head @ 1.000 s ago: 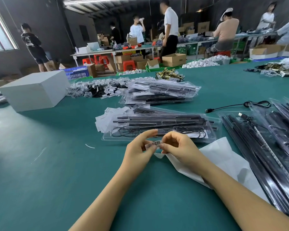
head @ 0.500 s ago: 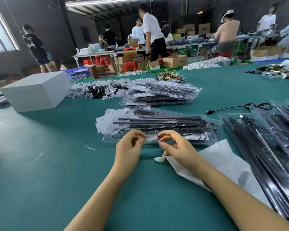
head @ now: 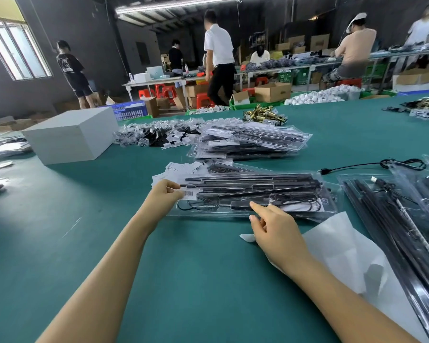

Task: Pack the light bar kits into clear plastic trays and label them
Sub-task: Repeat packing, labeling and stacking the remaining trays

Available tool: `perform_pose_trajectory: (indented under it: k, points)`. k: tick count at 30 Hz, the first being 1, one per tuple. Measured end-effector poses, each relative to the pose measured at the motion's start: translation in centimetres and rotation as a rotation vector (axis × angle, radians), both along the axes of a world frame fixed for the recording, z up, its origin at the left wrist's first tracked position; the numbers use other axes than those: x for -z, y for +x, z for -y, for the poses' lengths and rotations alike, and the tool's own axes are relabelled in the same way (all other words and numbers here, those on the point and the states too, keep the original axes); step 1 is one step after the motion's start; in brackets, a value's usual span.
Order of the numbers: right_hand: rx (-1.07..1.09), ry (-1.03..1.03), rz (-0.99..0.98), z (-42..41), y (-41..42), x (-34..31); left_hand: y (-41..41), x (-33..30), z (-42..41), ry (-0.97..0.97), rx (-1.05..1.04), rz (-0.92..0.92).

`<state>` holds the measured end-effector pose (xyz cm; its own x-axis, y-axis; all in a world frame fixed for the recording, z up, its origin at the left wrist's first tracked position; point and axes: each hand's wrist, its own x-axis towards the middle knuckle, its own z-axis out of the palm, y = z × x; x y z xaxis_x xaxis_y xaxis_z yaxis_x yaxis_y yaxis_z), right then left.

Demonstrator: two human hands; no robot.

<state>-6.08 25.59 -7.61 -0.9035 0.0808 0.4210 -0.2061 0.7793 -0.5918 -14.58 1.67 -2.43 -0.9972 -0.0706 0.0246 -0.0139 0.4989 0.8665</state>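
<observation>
Barcode label (head: 190, 194) pinched in left hand (head: 164, 194) at near-left corner of clear tray (head: 233, 214) on green table (head: 60, 219); right hand (head: 274, 225) loosely curled, forefinger extended, touching tray's front edge.

Left hand (head: 162, 194): arm extended forward, fingertips pinched together. Right hand (head: 274, 227): index finger pointing forward, remaining fingers loosely curled.

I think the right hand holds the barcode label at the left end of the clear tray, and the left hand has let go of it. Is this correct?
The hands are swapped. In the head view the left hand pinches the barcode label at the left end of the clear tray; the right hand has no hold on it.
</observation>
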Motion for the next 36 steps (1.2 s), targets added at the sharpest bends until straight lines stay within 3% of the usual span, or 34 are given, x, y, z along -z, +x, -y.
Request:
perform_pose_trajectory:
  k: [9, 17, 22, 26, 36]
  points:
    - [0.029, -0.067, 0.011, -0.4, 0.0, 0.0, 0.6, 0.5, -3.1, 0.081, 0.062, -0.019]
    - [0.019, -0.070, 0.002, -0.6, -0.2, 0.1, 0.6, 2.1, -3.8, -0.001, -0.004, -0.057]
    - [0.017, -0.085, 0.011, -0.7, -0.3, 0.1, 0.1, 2.5, -4.1, -0.157, -0.108, -0.117]
    - [0.024, -0.081, 0.014, -0.6, -0.3, 0.1, 0.0, 2.8, -4.0, -0.115, -0.098, -0.120]
    - [0.022, -0.106, 0.016, -0.5, -0.4, 0.4, -0.2, 3.2, -4.0, -0.250, -0.099, -0.141]
